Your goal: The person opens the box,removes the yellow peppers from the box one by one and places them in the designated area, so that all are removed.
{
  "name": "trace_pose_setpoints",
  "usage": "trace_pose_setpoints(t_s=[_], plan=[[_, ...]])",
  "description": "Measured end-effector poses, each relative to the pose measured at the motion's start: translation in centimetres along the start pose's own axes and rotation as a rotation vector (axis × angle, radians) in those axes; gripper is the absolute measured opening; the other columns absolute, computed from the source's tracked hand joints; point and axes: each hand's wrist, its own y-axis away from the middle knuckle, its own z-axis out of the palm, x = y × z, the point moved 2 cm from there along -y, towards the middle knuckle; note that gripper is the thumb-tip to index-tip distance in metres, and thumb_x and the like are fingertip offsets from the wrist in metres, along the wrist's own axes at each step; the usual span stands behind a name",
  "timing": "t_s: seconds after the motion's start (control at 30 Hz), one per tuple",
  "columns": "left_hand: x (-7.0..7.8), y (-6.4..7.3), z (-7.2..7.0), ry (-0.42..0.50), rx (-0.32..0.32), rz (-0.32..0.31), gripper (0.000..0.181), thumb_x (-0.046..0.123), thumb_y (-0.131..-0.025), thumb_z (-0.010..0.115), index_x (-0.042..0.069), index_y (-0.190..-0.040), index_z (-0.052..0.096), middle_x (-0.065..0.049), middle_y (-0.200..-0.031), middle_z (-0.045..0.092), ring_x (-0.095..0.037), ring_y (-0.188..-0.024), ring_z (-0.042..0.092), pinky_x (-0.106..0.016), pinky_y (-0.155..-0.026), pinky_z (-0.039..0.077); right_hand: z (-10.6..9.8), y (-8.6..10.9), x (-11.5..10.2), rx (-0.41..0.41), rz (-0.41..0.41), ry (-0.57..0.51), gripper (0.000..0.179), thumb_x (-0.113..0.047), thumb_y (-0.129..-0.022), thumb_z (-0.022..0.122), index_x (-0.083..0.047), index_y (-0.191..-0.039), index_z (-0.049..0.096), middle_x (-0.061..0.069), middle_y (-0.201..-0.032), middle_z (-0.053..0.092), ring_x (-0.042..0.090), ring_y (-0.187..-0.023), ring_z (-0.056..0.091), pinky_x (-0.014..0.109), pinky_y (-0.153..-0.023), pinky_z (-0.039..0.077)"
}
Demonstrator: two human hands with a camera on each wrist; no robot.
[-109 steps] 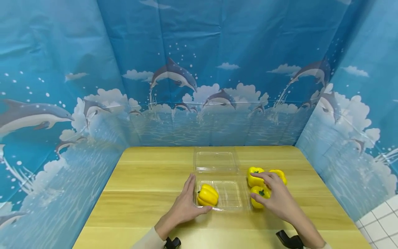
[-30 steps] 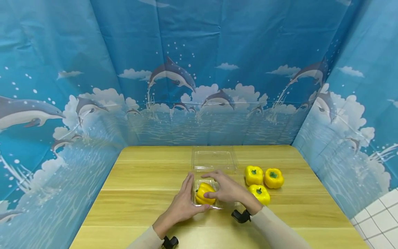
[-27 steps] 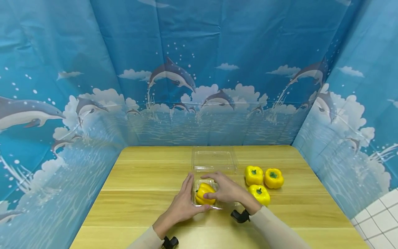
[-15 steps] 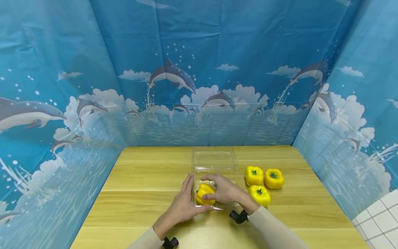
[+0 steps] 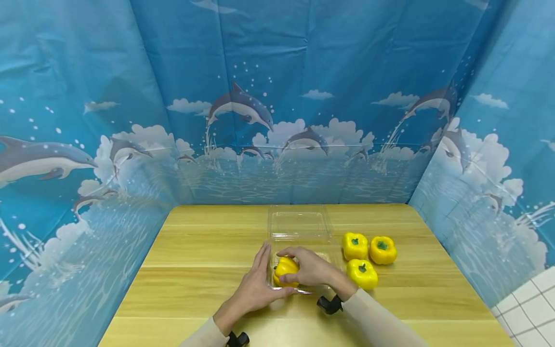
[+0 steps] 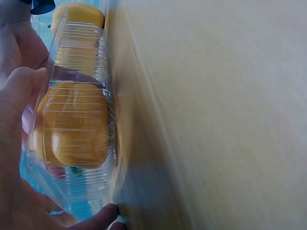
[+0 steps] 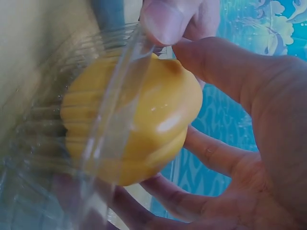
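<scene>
A yellow bell pepper [image 5: 286, 270] lies on its side at the left end of an open clear plastic container [image 5: 321, 290], its stem toward the left. My right hand [image 5: 310, 267] reaches in from the right and holds the pepper, thumb on the near side and fingers on the far side. In the right wrist view its thumb and fingers surround the pepper [image 7: 139, 120] behind the rim. My left hand [image 5: 256, 284] grips the container's front left corner, thumb along the front edge and fingers along the left wall. The left wrist view shows the ribbed container wall [image 6: 76, 187] close up.
Three more yellow peppers stand right of the container: one at the back [image 5: 355, 246], one farther right [image 5: 383, 249], one in front [image 5: 362, 274]. The container's lid [image 5: 299, 222] lies folded back. Behind the wooden table [image 5: 208, 250] hangs a blue dolphin curtain [image 5: 277, 96].
My right hand has come left from the loose peppers to the pepper in the container, and its fingers have drawn in around it lately. My left hand has stayed at the corner.
</scene>
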Motion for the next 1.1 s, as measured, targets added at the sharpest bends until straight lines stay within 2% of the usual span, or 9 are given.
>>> trace_pose_setpoints(t_s=[0.1, 0.27, 0.8, 1.1], plan=[[0.03, 0.02, 0.03, -0.006, -0.003, -0.004, 0.143, 0.078, -0.093, 0.086, 0.005, -0.188, 0.008, -0.016, -0.199, 0.002, -0.06, -0.157, 0.058, -0.079, -0.116, 0.058, 0.15, -0.09, 0.03, -0.004, 0.007, -0.014, 0.072, -0.028, -0.101, 0.094, -0.001, -0.161, 0.065, 0.02, -0.145, 0.076, 0.02, -0.109, 0.071, 0.03, -0.084, 0.065], [0.07, 0.03, 0.08, -0.009, 0.006, -0.004, 0.144, 0.08, -0.092, 0.085, 0.005, -0.188, 0.008, -0.017, -0.199, 0.003, -0.06, -0.153, 0.061, -0.079, -0.114, 0.06, 0.25, -0.08, 0.06, 0.003, 0.016, -0.025, 0.069, -0.027, -0.101, 0.094, -0.002, -0.159, 0.066, 0.017, -0.138, 0.078, 0.019, -0.107, 0.072, 0.032, -0.084, 0.066], [0.04, 0.09, 0.06, -0.003, 0.006, -0.007, 0.144, 0.079, -0.092, 0.085, 0.005, -0.188, 0.008, -0.016, -0.199, 0.003, -0.06, -0.156, 0.057, -0.084, -0.117, 0.054, 0.59, -0.11, 0.12, 0.023, 0.038, -0.032, 0.067, -0.026, -0.101, 0.093, -0.002, -0.158, 0.066, 0.019, -0.139, 0.077, 0.022, -0.108, 0.073, 0.034, -0.083, 0.067], [-0.06, 0.04, 0.11, -0.001, 0.01, -0.01, 0.144, 0.079, -0.091, 0.085, 0.005, -0.188, 0.008, -0.017, -0.199, 0.004, -0.061, -0.154, 0.059, -0.083, -0.116, 0.056, 0.63, 0.05, -0.06, 0.036, 0.029, -0.032, 0.067, -0.025, -0.1, 0.095, -0.002, -0.157, 0.067, 0.022, -0.141, 0.077, 0.025, -0.11, 0.075, 0.037, -0.082, 0.069]])
